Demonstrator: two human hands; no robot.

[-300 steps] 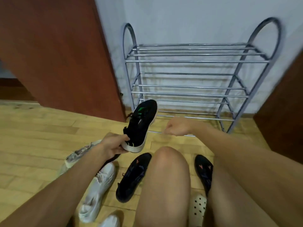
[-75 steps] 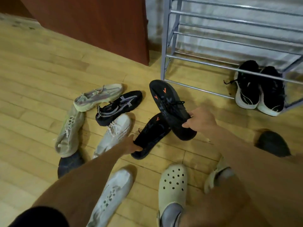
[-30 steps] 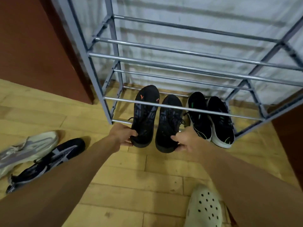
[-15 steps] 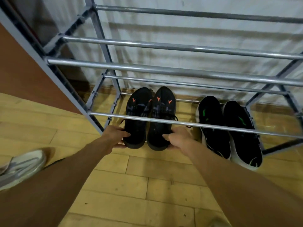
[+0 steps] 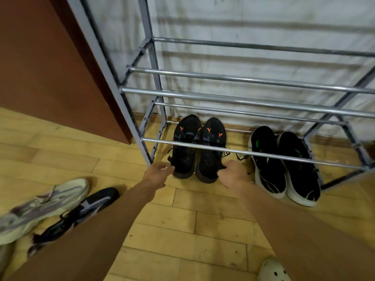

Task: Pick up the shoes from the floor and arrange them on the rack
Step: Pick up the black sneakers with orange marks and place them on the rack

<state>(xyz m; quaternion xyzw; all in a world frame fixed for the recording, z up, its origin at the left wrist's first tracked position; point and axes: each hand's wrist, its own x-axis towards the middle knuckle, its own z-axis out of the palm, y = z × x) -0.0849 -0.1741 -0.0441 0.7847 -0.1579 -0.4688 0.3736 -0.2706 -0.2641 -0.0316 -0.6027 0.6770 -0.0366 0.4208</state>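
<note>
**Two black pairs on the bottom tier, hands at the heels**

Head view: a yellowish wood-plank floor (image 5: 182, 218) runs up to a pale, streaked wall (image 5: 253, 19), with a reddish-brown panel (image 5: 46, 63) left of the grey metal shoe rack (image 5: 233, 78). The rack stands against the wall.

Left of the rack, on the floor, lie a pale grey-cream sneaker (image 5: 40, 207) and, touching it on its rack side, a black sneaker with a white pattern (image 5: 81, 211); the left forearm crosses over the black one. Near the bottom edge, right of centre, shows the perforated toe of a cream clog (image 5: 273, 271).

A front rail of the rack crosses over the shoes stored on the lowest tier. There, toward the rack's left post, sits a black pair with orange marks (image 5: 199, 147), toes to the wall, the two shoes touching. The left hand (image 5: 157, 174) has its fingers curled at the heel of the left shoe; the right hand (image 5: 233, 174) is closed around the heel of the right shoe. Further along the same tier, near the rack's right post, sits a black pair with green marks and white soles (image 5: 284, 167), heels sticking out past the front rail.
</note>
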